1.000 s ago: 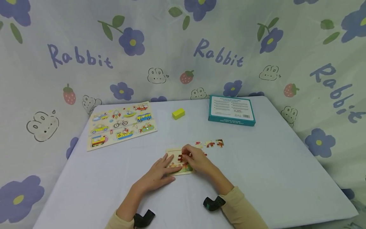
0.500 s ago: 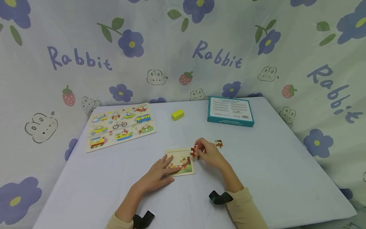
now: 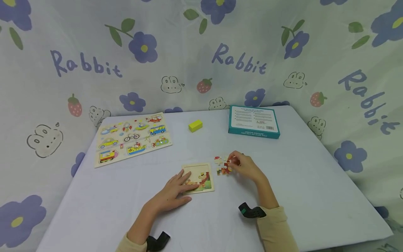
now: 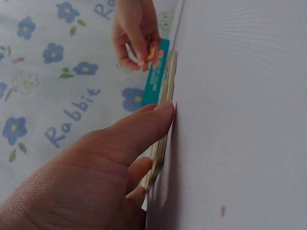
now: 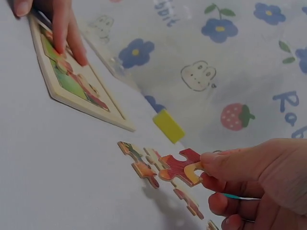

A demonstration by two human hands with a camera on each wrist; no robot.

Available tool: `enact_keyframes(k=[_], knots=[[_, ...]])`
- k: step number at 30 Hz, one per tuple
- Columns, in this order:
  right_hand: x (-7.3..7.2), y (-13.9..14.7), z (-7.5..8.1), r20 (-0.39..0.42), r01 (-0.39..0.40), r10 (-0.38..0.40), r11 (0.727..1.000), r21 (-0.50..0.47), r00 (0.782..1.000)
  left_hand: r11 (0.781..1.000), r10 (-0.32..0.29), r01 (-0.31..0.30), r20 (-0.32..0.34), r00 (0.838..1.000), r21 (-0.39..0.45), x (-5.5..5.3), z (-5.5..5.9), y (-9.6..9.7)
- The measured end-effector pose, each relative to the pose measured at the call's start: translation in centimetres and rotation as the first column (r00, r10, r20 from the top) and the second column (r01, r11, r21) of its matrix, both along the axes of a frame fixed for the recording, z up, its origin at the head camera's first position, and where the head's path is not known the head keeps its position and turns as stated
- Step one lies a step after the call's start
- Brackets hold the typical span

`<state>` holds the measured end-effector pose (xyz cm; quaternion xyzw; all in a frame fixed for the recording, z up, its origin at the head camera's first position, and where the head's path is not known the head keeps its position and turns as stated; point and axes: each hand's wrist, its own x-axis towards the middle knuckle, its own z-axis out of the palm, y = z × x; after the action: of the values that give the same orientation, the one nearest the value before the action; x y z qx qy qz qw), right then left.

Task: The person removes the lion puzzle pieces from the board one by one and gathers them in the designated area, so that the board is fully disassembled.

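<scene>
Tray (image 3: pixel 196 170): while its left edge lies under my spread left hand (image 3: pixel 171 190), my right hand (image 3: pixel 246 166) pinches a piece (image 5: pixel 181 165).
Table (image 3: pixel 315 189): extends right.

By the right hand (image 5: pixel 256 179), a red and yellow puzzle piece (image 5: pixel 176 166) is pinched, near other loose pieces (image 5: pixel 140 168) on the white table (image 5: pixel 62 167). The wooden puzzle tray (image 5: pixel 89 110) is touched by the left hand (image 5: pixel 61 19). Beyond, a yellow block (image 5: pixel 169 126) is seen.

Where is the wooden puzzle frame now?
In the head view, the puzzle frame lies below centre, the left hand on it, loose pieces to its right.
</scene>
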<state>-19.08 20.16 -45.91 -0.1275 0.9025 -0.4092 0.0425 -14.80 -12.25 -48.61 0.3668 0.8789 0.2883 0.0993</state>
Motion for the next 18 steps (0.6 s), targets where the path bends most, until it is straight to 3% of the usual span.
enact_keyframes(k=[18], knots=[[-0.43,0.98,-0.90,0.070,0.099,-0.104,0.992,0.076,0.992,0.999,0.021,-0.020,0.009,1.000,-0.029,0.07,0.11,0.10]])
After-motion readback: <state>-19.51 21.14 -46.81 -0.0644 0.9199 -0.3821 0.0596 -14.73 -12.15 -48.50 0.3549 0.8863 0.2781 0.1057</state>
